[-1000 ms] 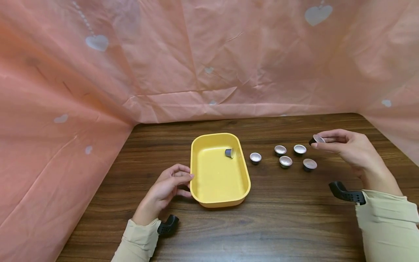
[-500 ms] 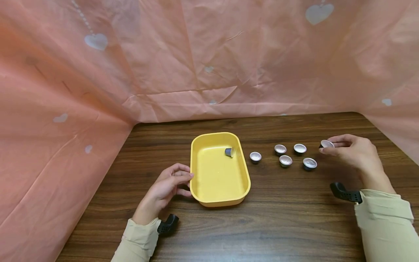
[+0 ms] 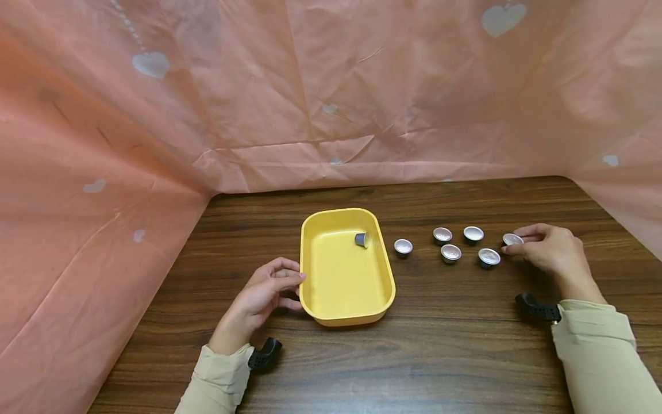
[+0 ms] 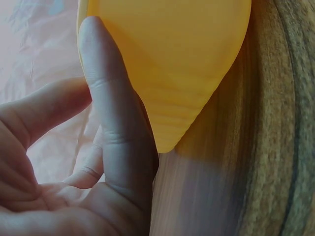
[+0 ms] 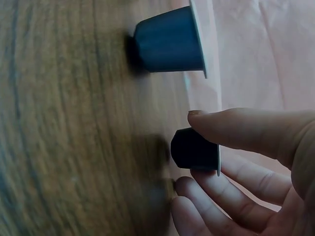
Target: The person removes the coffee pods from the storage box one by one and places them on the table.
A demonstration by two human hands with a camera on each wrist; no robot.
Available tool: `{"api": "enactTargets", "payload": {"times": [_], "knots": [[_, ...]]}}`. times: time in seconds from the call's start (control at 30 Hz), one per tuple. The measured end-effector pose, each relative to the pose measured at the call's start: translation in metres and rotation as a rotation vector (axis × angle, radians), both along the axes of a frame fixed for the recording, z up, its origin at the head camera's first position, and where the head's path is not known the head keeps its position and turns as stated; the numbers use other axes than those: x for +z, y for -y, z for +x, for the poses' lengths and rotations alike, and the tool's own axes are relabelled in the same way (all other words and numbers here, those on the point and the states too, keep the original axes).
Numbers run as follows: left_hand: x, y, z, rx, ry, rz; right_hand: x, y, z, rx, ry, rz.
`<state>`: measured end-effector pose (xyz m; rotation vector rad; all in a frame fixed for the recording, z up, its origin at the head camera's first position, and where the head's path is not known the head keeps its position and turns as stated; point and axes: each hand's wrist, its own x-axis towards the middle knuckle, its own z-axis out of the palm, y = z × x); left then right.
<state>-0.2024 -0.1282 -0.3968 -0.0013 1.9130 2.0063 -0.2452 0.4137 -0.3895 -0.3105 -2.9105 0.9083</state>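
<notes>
Between the thumb and fingers of my right hand (image 3: 555,256), a dark coffee capsule (image 5: 194,150) is pinched, its silvery lid up, low over the table at the right end of a group of capsules. Closest to it stands another coffee capsule (image 3: 488,258), blue-sided in the right wrist view. My left hand (image 3: 261,296) grips the left wall of a yellow plastic tray (image 3: 343,287), with the thumb at the rim and the fingers outside. Inside the tray, a blue-grey capsule (image 3: 360,239) lies on its side against the right wall.
Several more capsules stand lid up between tray and right hand, among them a capsule (image 3: 403,247) just right of the tray and a capsule (image 3: 473,234) farther back. The dark wood table (image 3: 414,356) is bordered by pink cloth (image 3: 331,138) behind and at both sides.
My right hand first shifts right with the capsule, then lowers it toward the table beside the others. The left hand and the tray stay where they were.
</notes>
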Motion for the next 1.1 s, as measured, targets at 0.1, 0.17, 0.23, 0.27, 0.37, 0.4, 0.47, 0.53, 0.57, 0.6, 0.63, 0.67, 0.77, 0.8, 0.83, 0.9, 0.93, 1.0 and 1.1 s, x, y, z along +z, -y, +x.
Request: {"api": "enactTargets", "payload": {"times": [0.1, 0.17, 0.23, 0.27, 0.37, 0.4, 0.47, 0.53, 0.57, 0.6, 0.63, 0.67, 0.77, 0.8, 0.83, 0.9, 0.93, 1.0, 1.1], "knots": [[0.000, 0.000, 0.000, 0.001, 0.001, -0.001, -0.002, 0.001, -0.001, 0.001, -0.008, 0.000], [0.000, 0.000, 0.000, -0.001, 0.000, -0.002, -0.003, 0.002, 0.000, -0.001, -0.007, -0.002], [0.000, 0.000, 0.000, -0.003, -0.001, -0.003, -0.001, 0.003, 0.001, -0.001, -0.001, -0.003], [0.000, 0.000, 0.000, -0.004, -0.002, -0.004, 0.000, 0.003, 0.002, 0.000, 0.004, -0.005], [0.000, 0.000, 0.000, -0.007, -0.001, -0.005, 0.006, 0.005, 0.006, 0.005, 0.007, -0.005], [0.000, 0.000, 0.000, -0.007, 0.000, -0.006, 0.009, 0.005, 0.007, 0.005, 0.007, -0.006], [0.000, 0.000, 0.000, -0.007, -0.001, -0.006, 0.013, 0.007, 0.009, 0.000, -0.004, -0.010], [0.000, 0.000, 0.000, -0.006, 0.000, -0.006, 0.016, 0.008, 0.011, -0.009, -0.014, -0.010], [0.000, 0.000, 0.000, -0.006, -0.001, -0.006, 0.018, 0.009, 0.011, -0.012, -0.013, -0.014], [0.000, 0.000, 0.000, -0.006, -0.001, -0.006, 0.019, 0.009, 0.012, -0.015, -0.012, -0.014], [0.000, 0.000, 0.000, -0.007, -0.002, -0.006, 0.020, 0.009, 0.012, -0.017, -0.013, -0.013], [0.000, 0.000, 0.000, -0.007, -0.002, -0.006, 0.021, 0.009, 0.012, -0.020, -0.006, -0.015], [0.000, 0.000, 0.000, -0.011, -0.003, -0.006, 0.024, 0.010, 0.013, -0.029, -0.005, -0.022], [0.000, 0.000, 0.000, -0.010, -0.003, -0.006, 0.026, 0.011, 0.012, -0.032, -0.015, -0.021], [0.000, -0.001, 0.000, -0.011, -0.002, -0.006, 0.027, 0.012, 0.012, -0.030, -0.030, -0.025], [0.001, -0.001, 0.000, -0.011, 0.000, -0.008, 0.031, 0.018, 0.011, -0.017, -0.059, -0.037], [0.001, -0.001, 0.000, -0.008, 0.003, -0.010, 0.034, 0.023, 0.010, 0.000, -0.072, -0.046], [0.002, -0.001, 0.000, -0.005, 0.009, -0.014, 0.039, 0.034, 0.008, 0.042, -0.088, -0.079], [0.002, -0.001, 0.001, -0.006, 0.013, -0.017, 0.045, 0.057, 0.005, 0.118, -0.101, -0.143]]}}
